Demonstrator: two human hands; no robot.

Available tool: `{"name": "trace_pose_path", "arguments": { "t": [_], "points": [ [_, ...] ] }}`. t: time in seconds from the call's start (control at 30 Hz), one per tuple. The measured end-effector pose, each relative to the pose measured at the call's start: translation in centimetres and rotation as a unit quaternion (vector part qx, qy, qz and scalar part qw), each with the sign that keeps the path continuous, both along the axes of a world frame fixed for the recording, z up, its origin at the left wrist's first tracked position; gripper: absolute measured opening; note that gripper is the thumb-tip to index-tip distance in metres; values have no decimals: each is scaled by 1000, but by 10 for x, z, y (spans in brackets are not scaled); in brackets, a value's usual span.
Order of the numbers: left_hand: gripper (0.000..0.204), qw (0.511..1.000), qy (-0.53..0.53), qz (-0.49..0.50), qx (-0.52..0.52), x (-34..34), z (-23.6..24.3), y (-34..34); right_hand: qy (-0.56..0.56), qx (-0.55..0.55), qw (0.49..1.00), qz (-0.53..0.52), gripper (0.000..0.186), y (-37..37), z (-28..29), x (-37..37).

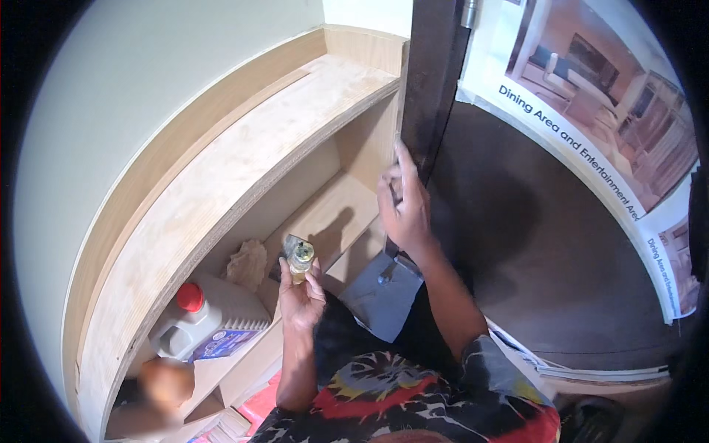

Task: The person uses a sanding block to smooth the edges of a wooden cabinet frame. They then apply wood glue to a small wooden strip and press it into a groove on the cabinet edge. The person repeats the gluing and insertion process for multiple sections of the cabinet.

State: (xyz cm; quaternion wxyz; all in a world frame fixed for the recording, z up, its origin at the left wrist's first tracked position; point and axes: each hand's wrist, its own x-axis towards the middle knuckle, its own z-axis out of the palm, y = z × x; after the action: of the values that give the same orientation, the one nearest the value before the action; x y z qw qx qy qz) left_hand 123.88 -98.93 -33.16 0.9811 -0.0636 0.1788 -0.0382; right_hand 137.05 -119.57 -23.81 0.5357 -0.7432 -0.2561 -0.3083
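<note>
My left hand (301, 301) is closed round a small clear glass bottle (302, 255) with something yellowish in it, held in front of the shelf opening. A greyish flat piece (290, 245) shows right behind the bottle; whether I hold it too is unclear. My right hand (406, 210) is raised at the right end of the shelf unit (244, 166). Its index finger stretches up to the unit's edge beside the dark door frame (430, 81). The other fingers are partly bent, and I see nothing in them.
A whitish jug with a red cap (210, 310) stands on the lower shelf, with a crumpled beige cloth-like thing (247, 264) behind it. A blurred orange-brown object (166, 384) is at lower left. The dark door (532, 244) with printed sheets (583, 148) stands right.
</note>
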Motion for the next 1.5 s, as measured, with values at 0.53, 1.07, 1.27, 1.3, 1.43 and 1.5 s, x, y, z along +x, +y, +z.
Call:
{"name": "trace_pose_path", "arguments": {
  "t": [0.53, 1.07, 1.27, 1.3, 1.43, 1.5],
  "points": [
    [49, 988, -62, -3, -144, 1, -1, 23, -67, 34, 997, -4, 67, 29, 35, 11],
    [61, 983, -75, 29, -164, 8, -19, 14, -38, -12, 998, -56, 80, 64, 40, 32],
    [87, 984, -86, -2, -157, -10, -16, 0, -35, -9, 999, 24, 78, 59, 22, 11],
    [86, 983, -99, -10, -157, -14, -16, -2, -8, 15, 999, 46, 78, 59, 24, 7],
    [77, 979, -99, -33, -174, -19, -18, -14, -34, 63, 997, -10, 80, 57, 41, 32],
    [77, 984, -103, -12, -147, -17, -24, -13, -5, 65, 998, -1, 81, 58, 43, 38]
  ]
}}
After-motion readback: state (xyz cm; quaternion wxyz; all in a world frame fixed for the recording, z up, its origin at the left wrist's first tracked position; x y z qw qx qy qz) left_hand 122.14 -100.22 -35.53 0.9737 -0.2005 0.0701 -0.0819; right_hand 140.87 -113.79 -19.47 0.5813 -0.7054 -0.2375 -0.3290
